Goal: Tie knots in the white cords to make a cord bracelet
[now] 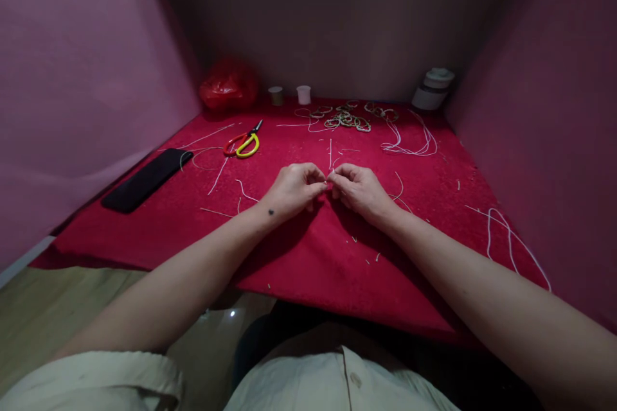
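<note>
My left hand (297, 187) and my right hand (355, 187) meet over the middle of the red cloth, thumbs and forefingers pinched nearly tip to tip. Between them is a thin white cord (333, 171), of which only tiny bits show; the fingers hide the rest. Just beyond my fingertips a short straight piece of white cord (330, 153) lies on the cloth. Loose cord ends (248, 191) lie beside my left wrist, and a curved length of cord (399, 189) lies by my right wrist.
On the red cloth (299, 270) are scissors (247, 144), a black phone-like slab (148, 180), knotted cord loops (347, 118) and a cord bundle (419, 148). Behind stand a red plastic bag (229, 87), small cups (303, 95) and a lidded jar (432, 88). Pink walls (535, 96) flank the table.
</note>
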`<state>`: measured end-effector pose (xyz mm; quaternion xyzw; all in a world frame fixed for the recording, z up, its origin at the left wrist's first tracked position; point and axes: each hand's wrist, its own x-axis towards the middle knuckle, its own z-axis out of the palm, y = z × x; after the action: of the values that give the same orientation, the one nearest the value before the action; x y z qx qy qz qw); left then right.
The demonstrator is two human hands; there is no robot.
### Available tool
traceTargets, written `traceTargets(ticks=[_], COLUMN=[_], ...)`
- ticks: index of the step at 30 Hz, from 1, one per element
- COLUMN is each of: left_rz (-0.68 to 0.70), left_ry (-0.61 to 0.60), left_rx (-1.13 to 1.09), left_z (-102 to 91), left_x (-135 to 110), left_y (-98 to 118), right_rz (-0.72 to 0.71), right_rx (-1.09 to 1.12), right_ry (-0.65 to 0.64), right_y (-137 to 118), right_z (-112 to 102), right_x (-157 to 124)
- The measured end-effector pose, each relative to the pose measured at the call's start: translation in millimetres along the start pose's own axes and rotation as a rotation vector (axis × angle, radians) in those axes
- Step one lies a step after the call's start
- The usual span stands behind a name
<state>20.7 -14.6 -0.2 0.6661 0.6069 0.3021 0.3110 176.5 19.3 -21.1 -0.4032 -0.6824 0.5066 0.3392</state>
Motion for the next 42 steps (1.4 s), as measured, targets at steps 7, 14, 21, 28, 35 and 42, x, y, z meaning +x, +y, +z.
traceTargets(ticks=[7,14,21,28,35,42], left_rz=[0.122,0.139,0.186,0.181,0.157,0.137], left_ry=[0.116,0.141,0.135,0.091,0.042,-0.055], left_rx=[0.145,0.242,0.292,0.302,0.309,0.341], left_z=[13.1,11.8,9.0,9.0,7.0,5.0], left_x=[1,-1,0,-1,-3,0], left_y=[-2,2,1,2,4,6], right_rz=[-0.046,-0.076,-0.244,-0.230,-0.154,-0.082], right_rx=[-0.045,-0.080,-0.722,-0.969,-0.972,-0.914], right_ry=[0.009,0.062,0.128,0.082,0.091,0.101], right_y=[3,4,1,0,-1,-7], right_z=[0,1,0,0,-1,-1], right_x=[0,0,-9,-7,-4,-5])
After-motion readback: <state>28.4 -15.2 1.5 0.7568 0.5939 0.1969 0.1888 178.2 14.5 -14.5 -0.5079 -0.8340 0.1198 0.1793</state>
